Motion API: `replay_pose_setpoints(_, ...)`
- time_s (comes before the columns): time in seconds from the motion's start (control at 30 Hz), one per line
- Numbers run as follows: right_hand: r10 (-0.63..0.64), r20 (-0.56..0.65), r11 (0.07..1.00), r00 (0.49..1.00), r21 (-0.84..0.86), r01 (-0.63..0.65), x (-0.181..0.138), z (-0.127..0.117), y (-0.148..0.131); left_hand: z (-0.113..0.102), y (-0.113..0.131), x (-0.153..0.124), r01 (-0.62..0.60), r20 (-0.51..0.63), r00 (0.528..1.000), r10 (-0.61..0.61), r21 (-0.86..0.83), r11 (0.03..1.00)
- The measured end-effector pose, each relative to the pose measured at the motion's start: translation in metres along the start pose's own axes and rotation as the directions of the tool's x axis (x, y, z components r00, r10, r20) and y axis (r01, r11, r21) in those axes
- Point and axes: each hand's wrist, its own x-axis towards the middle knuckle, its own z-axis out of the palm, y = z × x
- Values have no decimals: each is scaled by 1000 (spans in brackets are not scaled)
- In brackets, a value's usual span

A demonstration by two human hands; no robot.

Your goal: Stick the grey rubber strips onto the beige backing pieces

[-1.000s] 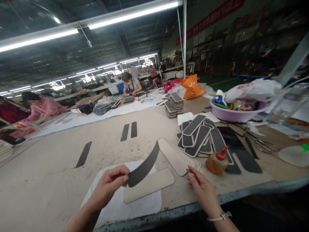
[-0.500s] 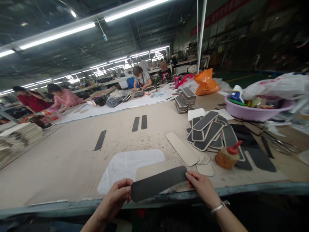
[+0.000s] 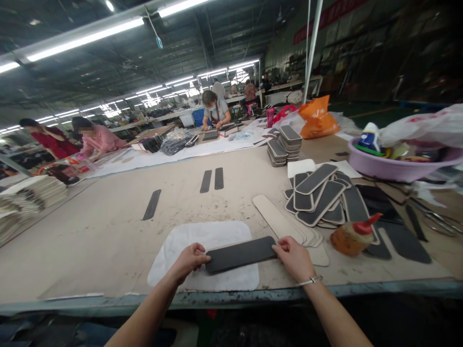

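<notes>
1. The left hand (image 3: 190,259) has its fingers curled down on the left end of a long dark grey strip with rounded corners (image 3: 241,254), pinching that end.
2. The right hand (image 3: 293,258) grips the strip's right end between thumb and fingertips; a thin silver bracelet (image 3: 311,280) sits on that wrist.
3. The strip lies flat on a white cloth pad (image 3: 181,243) near the front edge of the wide, scuffed beige table (image 3: 108,231), between the two hands.
4. Just right of the strip, a fanned row of pale beige strips (image 3: 278,219) lies on the table, touching a heap of dark strips with pale borders (image 3: 318,195).
5. A round amber glue bottle with a red nozzle (image 3: 352,234) lies tilted near the right hand.
6. Further right stands a lilac plastic basin (image 3: 398,168) filled with odds and ends.
7. Three thin dark strips (image 3: 211,180) lie well apart from the hands, mid-table.
8. Two stacks of bordered pads (image 3: 284,144) stand behind the heap, with an orange plastic bag (image 3: 317,118) beyond.
9. Other people work at tables farther back.
</notes>
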Motion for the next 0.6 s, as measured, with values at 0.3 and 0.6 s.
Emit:
replay_pose_setpoints(0.3,22,9,992,1000,-126,-21,6,5,-1,2,-20,27,-35,-60,997,41,105,994)
replay_pose_setpoints(0.6,64,66,976,996,-212,-49,10,6,6,3,-28,24,-94,11,996,93,65,993)
